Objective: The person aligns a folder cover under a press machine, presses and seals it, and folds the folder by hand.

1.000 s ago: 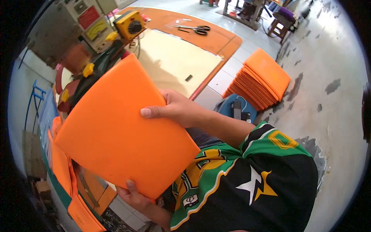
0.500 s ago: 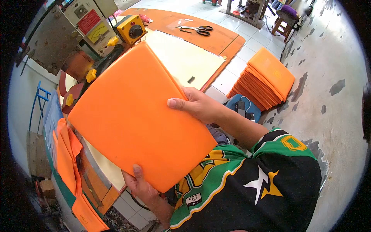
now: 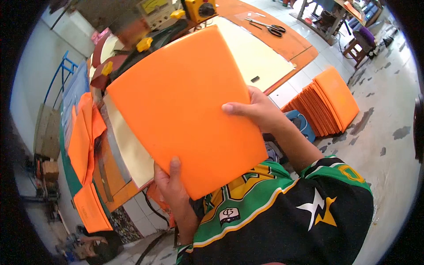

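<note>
A large, flat orange folder with a smooth, glossy cover is held up in front of me, tilted over the work table. My left hand grips its lower left edge, thumb on the front face and fingers behind. On the right edge, my right hand holds it in the same way. The fingers behind the folder are mostly hidden. Below the folder lies a cream-coloured board on the table, partly covered from view, with a small dark piece on it.
A stack of orange folders rests on a blue stool at the right. Scissors lie on the orange tabletop. A machine with yellow knobs stands behind the folder. Loose orange sheets drape at the left.
The view has swung, so the table, stack and machine appear farther right. Both hands still hold the folder, which now looks more upright.
</note>
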Available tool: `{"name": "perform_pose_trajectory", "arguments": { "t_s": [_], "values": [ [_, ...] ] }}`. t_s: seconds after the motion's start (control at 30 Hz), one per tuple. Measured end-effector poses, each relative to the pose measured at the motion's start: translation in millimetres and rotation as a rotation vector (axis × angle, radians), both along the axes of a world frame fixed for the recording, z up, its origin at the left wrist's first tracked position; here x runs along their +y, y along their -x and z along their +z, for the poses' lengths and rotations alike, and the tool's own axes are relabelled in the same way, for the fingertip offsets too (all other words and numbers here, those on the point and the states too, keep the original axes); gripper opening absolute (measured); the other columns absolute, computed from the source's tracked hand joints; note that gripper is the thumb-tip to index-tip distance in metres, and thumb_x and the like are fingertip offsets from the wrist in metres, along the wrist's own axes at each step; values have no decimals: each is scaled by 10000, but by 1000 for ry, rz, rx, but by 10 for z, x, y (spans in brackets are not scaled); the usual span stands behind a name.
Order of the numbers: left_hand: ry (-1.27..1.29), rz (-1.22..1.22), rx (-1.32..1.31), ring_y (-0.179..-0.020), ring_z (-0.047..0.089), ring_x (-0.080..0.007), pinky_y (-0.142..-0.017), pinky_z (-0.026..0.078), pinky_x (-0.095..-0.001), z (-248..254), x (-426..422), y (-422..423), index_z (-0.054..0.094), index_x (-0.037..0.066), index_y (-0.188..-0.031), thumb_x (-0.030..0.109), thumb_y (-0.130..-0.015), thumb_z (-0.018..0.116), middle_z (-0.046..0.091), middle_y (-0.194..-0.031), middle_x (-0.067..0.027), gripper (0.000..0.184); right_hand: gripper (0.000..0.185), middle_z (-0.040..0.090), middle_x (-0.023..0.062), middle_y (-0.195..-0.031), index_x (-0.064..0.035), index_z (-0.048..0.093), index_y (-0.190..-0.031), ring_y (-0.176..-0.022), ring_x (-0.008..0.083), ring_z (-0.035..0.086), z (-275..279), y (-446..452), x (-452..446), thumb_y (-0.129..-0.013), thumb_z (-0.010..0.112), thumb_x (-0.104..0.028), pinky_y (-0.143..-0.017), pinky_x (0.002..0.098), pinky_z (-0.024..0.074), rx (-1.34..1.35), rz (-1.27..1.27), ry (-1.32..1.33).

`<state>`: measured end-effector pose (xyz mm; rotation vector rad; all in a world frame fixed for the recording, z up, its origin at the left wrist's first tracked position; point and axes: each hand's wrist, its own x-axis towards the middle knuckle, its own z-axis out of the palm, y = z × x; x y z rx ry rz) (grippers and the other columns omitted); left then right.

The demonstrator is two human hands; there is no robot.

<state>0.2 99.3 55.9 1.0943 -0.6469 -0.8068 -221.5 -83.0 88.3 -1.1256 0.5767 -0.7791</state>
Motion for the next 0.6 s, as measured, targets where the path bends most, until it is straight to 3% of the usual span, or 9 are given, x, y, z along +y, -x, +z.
{"name": "perform_pose_trajectory", "arguments": {
  "t_s": [0.23, 0.43, 0.5, 0.57, 0.6],
  "values": [
    [-48, -18, -48, -1079, 681, -128, -912, 565, -301, -16, 12, -20, 610, -33, -1389, 176, -1128, 695, 728, -1246, -84, 345, 646, 747, 115, -1280, 15, 580, -1488, -1077, 186, 762, -72, 8, -45, -995, 864, -291, -927, 359, 640, -57, -11, -45],
    [-9, -101, -70, -1103, 682, -138, -966, 551, -300, -31, 81, 33, 607, -51, -1413, 234, -1109, 731, 724, -1270, -85, 434, 627, 757, 135, -1281, 21, 585, -1490, -1088, 201, 778, -70, 324, -202, -1012, 839, -296, -923, 367, 655, -45, -33, -83],
    [69, -307, -137, -1125, 722, -183, -991, 568, -320, -88, 132, -58, 607, -64, -1432, 224, -1100, 733, 755, -1270, -126, 457, 615, 760, 134, -1285, 17, 587, -1492, -1080, 204, 784, -60, 507, -253, -1019, 831, -291, -917, 370, 661, -73, -118, -75],
    [33, -358, -182, -1139, 739, -210, -1002, 583, -338, -60, 167, -86, 606, -67, -1438, 208, -1100, 723, 770, -1268, -158, 450, 570, 764, 130, -1308, 10, 591, -1495, -1047, 206, 798, -76, 739, -335, -1043, 799, -269, -887, 372, 677, -156, -283, -55],
    [-8, -397, -234, -1153, 757, -237, -1012, 598, -356, -45, 173, -95, 606, -69, -1444, 191, -1100, 713, 784, -1266, -190, 444, 546, 763, 129, -1333, 13, 594, -1494, -1088, 223, 797, -55, 920, -417, -1055, 777, -255, -942, 389, 674, -230, -292, -5]
  ]
}}
